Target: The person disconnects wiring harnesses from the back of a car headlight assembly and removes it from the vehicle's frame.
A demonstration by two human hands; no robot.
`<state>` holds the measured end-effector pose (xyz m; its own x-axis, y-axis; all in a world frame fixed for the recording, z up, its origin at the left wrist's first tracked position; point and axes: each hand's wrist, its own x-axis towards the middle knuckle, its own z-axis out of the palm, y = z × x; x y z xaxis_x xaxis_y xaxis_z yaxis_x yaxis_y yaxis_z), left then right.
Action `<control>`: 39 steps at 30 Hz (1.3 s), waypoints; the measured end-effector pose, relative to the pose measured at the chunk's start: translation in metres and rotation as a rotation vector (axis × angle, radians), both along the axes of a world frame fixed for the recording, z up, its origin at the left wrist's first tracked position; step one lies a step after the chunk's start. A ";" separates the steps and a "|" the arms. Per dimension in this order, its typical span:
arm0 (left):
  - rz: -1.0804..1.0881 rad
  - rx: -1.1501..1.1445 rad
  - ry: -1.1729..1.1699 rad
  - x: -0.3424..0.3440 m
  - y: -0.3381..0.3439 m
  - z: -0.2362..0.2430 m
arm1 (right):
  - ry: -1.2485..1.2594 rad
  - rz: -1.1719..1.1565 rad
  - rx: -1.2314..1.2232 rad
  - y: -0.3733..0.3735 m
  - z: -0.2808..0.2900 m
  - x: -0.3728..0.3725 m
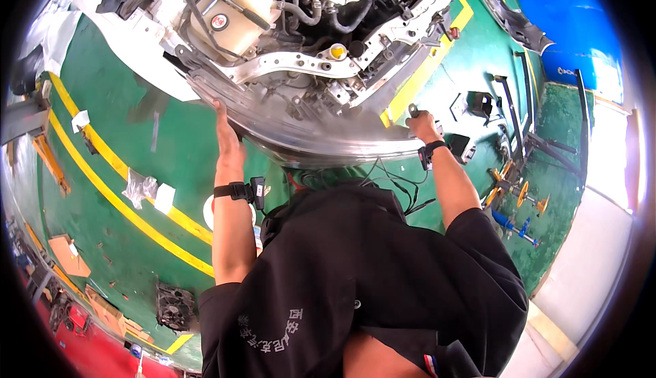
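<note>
A large, clear-lensed headlamp housing spans the space in front of my body, just below the exposed front of a white car. My left hand grips its left end, fingers pointing up along the side. My right hand is closed on its right end at a dark mounting tab, with the knuckles facing up. Thin black cables hang beneath the housing near my right forearm. Each wrist has a black strapped device on it.
Engine hoses and a translucent reservoir sit above. On the green floor lie plastic bags, cardboard and a radiator fan. Metal stands and black parts are at right, beside a blue panel.
</note>
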<state>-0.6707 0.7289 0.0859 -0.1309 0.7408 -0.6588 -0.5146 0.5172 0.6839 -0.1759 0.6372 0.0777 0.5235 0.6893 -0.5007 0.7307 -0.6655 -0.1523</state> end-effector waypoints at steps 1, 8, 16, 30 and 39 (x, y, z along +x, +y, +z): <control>-0.008 0.004 -0.006 -0.002 0.002 -0.002 | 0.012 -0.012 0.004 -0.004 -0.001 -0.002; -0.020 -0.020 -0.046 -0.023 0.019 -0.015 | -0.013 -0.030 0.041 -0.005 0.010 -0.030; 0.032 0.025 -0.029 -0.028 0.020 -0.016 | 0.048 0.007 -0.090 0.021 0.002 -0.027; 0.059 0.064 0.113 -0.031 0.020 -0.019 | 0.199 -0.002 -0.033 0.059 -0.034 -0.019; 0.045 0.069 0.099 -0.026 0.025 -0.012 | 0.191 0.021 -0.036 0.073 -0.052 -0.015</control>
<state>-0.6971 0.7535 0.0740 -0.2267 0.7757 -0.5889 -0.4643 0.4455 0.7655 -0.1905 0.7105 0.0256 0.4021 0.6792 -0.6140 0.7046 -0.6578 -0.2661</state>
